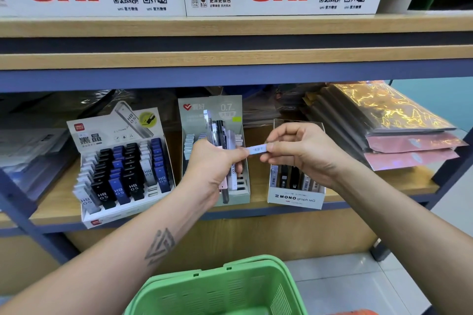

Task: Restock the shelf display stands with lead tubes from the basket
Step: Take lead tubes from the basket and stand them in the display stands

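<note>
A bundle of lead tubes [219,133] stands upright, one pale tube [258,149] level beside it, above the green basket [258,286].

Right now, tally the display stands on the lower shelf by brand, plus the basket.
Deli stand: 1
0.7 stand: 1
Mono stand: 1
Basket: 1
Total: 4

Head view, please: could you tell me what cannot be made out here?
- Green basket: contents cut off by the bottom edge.
- Middle display stand: front slots hidden behind the left hand.
- Single tube in the right hand: label too blurred to read.
</note>
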The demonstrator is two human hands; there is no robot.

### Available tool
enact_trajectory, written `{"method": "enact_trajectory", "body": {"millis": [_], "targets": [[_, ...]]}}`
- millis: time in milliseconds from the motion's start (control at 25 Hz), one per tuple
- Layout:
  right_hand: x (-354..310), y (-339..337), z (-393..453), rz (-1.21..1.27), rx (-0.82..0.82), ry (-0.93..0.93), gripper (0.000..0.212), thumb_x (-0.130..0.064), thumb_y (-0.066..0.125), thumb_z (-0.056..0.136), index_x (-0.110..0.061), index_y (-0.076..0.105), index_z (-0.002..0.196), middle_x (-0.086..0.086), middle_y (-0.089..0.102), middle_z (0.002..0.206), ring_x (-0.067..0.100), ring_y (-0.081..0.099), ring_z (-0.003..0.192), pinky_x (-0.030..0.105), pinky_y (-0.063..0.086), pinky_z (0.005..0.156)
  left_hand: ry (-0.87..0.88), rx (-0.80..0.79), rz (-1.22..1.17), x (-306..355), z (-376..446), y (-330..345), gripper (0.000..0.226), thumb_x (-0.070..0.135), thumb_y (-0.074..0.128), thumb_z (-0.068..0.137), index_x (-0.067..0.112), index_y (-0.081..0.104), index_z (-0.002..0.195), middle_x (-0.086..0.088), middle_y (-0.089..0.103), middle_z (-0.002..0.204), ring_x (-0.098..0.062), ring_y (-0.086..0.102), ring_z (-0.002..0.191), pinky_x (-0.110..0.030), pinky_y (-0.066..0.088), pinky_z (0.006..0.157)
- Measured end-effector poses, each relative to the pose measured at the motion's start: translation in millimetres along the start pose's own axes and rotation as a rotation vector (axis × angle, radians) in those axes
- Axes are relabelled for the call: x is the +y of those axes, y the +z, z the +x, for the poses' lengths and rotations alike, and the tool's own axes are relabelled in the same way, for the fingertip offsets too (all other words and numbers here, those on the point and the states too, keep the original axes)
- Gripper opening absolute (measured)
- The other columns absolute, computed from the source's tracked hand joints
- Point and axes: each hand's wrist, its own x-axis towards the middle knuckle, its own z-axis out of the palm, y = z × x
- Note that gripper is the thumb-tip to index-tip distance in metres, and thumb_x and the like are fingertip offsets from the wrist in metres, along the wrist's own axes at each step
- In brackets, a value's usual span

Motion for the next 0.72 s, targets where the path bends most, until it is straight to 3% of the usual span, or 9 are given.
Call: {"method": "enact_trajectory", "body": {"millis": [120, 280, 360, 480, 560, 720], "targets": [[0.8, 3.2, -1.7, -0.392, -0.063, -0.053, 0.01, -0.01, 0.08, 0.084, -0.008, 0.073, 0.092, 0.011, 0.076, 0.086, 0.023, 0.073, 0.084, 0.038, 0.059, 0.084, 0.075, -0.015, 0.087, 1.2, 3.1, -1.7, 0.011, -0.002, 0.076, 0.082, -0.008, 0.067, 0.086, -0.011, 0.063, 0.064, -0.019, 0.054, 0.049, -0.033, 0.052, 0.059], [-8.4, 10.4, -2.3, -0.59, -0.164, -0.12, 0.029, -0.008, 0.08, 0.085, -0.019, 0.07, 0.109, 0.003, 0.076, 0.088, 0.012, 0.071, 0.081, 0.028, 0.058, 0.08, 0.105, -0.075, 0.188, -0.5, 1.9, 5.5, 0.021, 0.003, 0.078, 0.081, -0.004, 0.066, 0.096, -0.009, 0.07, 0.071, -0.017, 0.057, 0.049, -0.033, 0.054, 0.058], [-11.5, 4.0, -0.6, -0.687, -0.096, -0.145, 0.035, -0.008, 0.079, 0.085, -0.022, 0.071, 0.115, 0.001, 0.075, 0.089, 0.011, 0.071, 0.081, 0.027, 0.058, 0.08, 0.056, -0.068, 0.109, -2.8, 3.6, 7.2, 0.023, 0.003, 0.079, 0.08, -0.005, 0.067, 0.097, -0.012, 0.07, 0.075, -0.019, 0.056, 0.049, -0.035, 0.053, 0.061], [-16.2, -17.6, 0.9, -0.733, 0.161, -0.148, 0.029, -0.011, 0.079, 0.085, -0.019, 0.074, 0.113, -0.001, 0.073, 0.094, 0.011, 0.074, 0.08, 0.036, 0.062, 0.081, -0.024, -0.055, 0.007, -6.5, 8.8, 5.2, 0.024, 0.005, 0.081, 0.077, -0.005, 0.068, 0.094, -0.017, 0.064, 0.068, -0.021, 0.056, 0.051, -0.045, 0.051, 0.076], [-21.6, -30.3, -0.7, -0.761, 0.267, -0.152, 0.023, -0.013, 0.079, 0.086, -0.019, 0.076, 0.107, -0.004, 0.074, 0.095, 0.009, 0.073, 0.083, 0.034, 0.062, 0.081, -0.041, -0.057, -0.015, -7.1, 10.0, 3.7, 0.022, 0.005, 0.081, 0.076, -0.004, 0.068, 0.091, -0.016, 0.061, 0.064, -0.023, 0.056, 0.052, -0.048, 0.05, 0.081], [-17.6, -23.1, -5.1, -0.953, 0.198, -0.124, 0.019, -0.015, 0.08, 0.085, -0.021, 0.075, 0.103, -0.008, 0.072, 0.091, 0.003, 0.067, 0.087, 0.026, 0.058, 0.08, -0.038, -0.061, -0.03, -5.8, 6.8, 2.6, 0.022, 0.001, 0.08, 0.078, -0.006, 0.067, 0.094, -0.016, 0.061, 0.067, -0.023, 0.054, 0.05, -0.04, 0.051, 0.069]]}}
